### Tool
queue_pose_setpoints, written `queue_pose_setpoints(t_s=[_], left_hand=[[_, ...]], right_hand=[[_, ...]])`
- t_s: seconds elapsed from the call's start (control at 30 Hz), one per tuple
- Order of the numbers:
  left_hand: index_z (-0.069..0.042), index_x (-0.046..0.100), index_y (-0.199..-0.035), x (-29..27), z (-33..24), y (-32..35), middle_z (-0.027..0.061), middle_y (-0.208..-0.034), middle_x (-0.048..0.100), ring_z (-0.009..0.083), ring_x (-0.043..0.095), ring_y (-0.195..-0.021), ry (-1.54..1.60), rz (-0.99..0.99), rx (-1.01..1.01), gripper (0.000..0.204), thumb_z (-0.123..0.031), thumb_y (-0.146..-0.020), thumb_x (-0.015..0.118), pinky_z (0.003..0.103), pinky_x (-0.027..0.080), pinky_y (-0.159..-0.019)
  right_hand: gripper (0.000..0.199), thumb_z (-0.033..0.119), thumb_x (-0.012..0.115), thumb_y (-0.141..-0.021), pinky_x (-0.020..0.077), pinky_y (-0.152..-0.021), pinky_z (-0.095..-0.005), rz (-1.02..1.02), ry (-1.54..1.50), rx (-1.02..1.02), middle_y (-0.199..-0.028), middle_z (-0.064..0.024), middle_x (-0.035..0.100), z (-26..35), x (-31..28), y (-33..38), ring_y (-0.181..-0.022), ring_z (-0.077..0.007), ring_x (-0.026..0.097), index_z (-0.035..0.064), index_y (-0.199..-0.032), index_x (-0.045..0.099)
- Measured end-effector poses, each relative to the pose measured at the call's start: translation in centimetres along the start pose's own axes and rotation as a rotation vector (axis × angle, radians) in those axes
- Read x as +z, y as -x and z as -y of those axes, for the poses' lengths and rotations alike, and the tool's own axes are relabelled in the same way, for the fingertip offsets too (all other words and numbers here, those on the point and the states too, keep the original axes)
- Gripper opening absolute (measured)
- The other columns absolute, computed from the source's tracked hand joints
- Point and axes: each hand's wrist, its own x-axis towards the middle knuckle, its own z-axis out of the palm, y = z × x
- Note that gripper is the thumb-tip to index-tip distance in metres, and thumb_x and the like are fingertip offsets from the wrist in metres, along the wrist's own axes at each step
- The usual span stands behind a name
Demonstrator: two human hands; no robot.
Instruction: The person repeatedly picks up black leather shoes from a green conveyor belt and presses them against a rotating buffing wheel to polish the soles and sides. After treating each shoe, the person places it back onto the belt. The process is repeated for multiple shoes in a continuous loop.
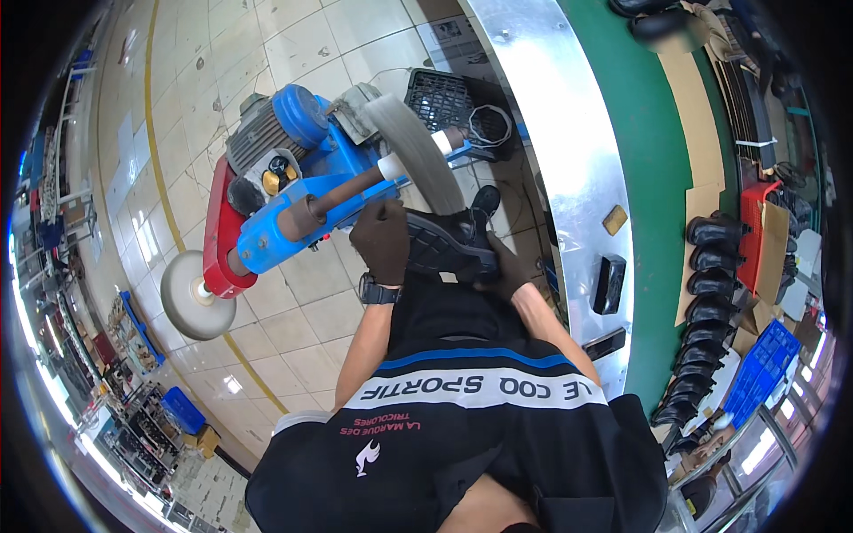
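A black shoe [451,253] with a ridged dark sole is held between my two hands, right by the large grey buffing wheel [413,147]; whether it touches the wheel I cannot make out. My left hand [382,240], in a dark brown glove, is closed on the toe or sole end at the left. On the other end my right hand [505,269], gloved too, grips the shoe's right side, its fingers partly hidden. The wheel sits on the shaft of a blue polishing machine [271,240], just beyond my hands.
A smaller pale wheel [197,295] and a red belt guard [218,233] stick out at left. Behind the large wheel stands a black crate [440,99]. On my right runs a metal-edged bench [560,115] with a black brush-like block [609,284] and a row of black shoes [706,333].
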Motion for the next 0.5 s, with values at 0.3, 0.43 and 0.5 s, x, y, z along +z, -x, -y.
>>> queue_pose_setpoints(t_s=[0.3,0.43,0.5], left_hand=[[-0.008,0.065,-0.068,-0.2,-7.8,-3.0,0.0070,-0.067,0.061,0.0230,0.060,-0.054,0.204,0.267,0.634,0.005,-0.007,-0.071,0.069,0.034,0.050,-0.051],[-0.014,0.066,-0.067,0.8,-8.6,-4.9,0.0029,-0.067,0.059,0.0206,0.060,-0.059,0.240,0.425,0.932,0.007,-0.013,-0.066,0.073,0.033,0.048,-0.050],[-0.016,0.067,-0.070,0.5,-9.4,-5.2,0.0018,-0.069,0.058,0.0194,0.059,-0.061,0.272,0.526,1.051,0.008,-0.017,-0.066,0.073,0.033,0.047,-0.050]], right_hand=[[0.066,0.052,0.060,-0.089,0.0527,-0.080,-0.0524,-0.040,0.847,-0.916,-0.125,-0.0093,0.058,-6.0,1.2,-0.8,-0.102,-0.0272,0.063,0.0099,-0.136,0.041],[0.076,0.040,0.074,-0.081,0.0485,-0.095,-0.0483,0.160,0.740,-0.916,-0.134,-0.0099,0.052,-2.9,4.0,-0.9,-0.116,-0.0271,0.056,0.0084,-0.140,0.037],[0.073,0.039,0.075,-0.081,0.0467,-0.098,-0.0443,0.119,0.855,-1.045,-0.135,-0.0098,0.050,-0.9,5.9,2.1,-0.120,-0.0263,0.053,0.0088,-0.137,0.041]])
